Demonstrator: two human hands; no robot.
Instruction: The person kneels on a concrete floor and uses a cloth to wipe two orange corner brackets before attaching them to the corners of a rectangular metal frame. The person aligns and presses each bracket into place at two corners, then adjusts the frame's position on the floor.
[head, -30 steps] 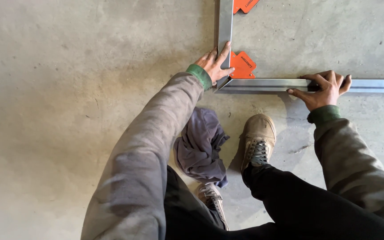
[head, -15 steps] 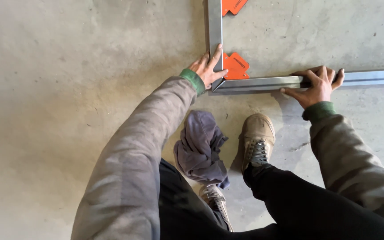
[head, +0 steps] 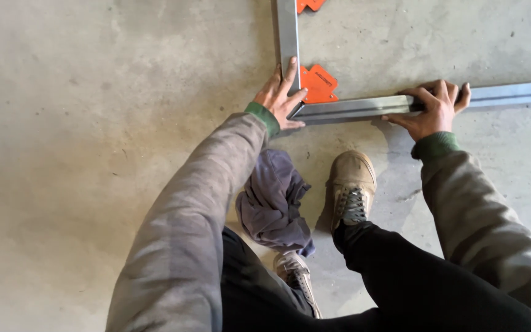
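Observation:
Two grey metal tubes meet at a right-angle corner on the concrete floor: an upright one point(head: 288, 31) and a crosswise one point(head: 511, 93). My left hand point(head: 283, 98) lies flat on the corner joint, fingers spread over the end of the upright tube. An orange angle block point(head: 319, 83) sits inside the corner, touching my left fingers. My right hand point(head: 432, 109) wraps over the crosswise tube further right, fingers curled on its top.
A second orange block point(head: 310, 5) lies beside the upright tube at the top edge. A crumpled purple-grey cloth point(head: 273, 201) rests on the floor between my knees. My tan shoe point(head: 353, 187) stands just below the crosswise tube.
Both hands stay on the tubes. The crosswise tube now tilts slightly, its right end higher in the view, and the view has shifted a little.

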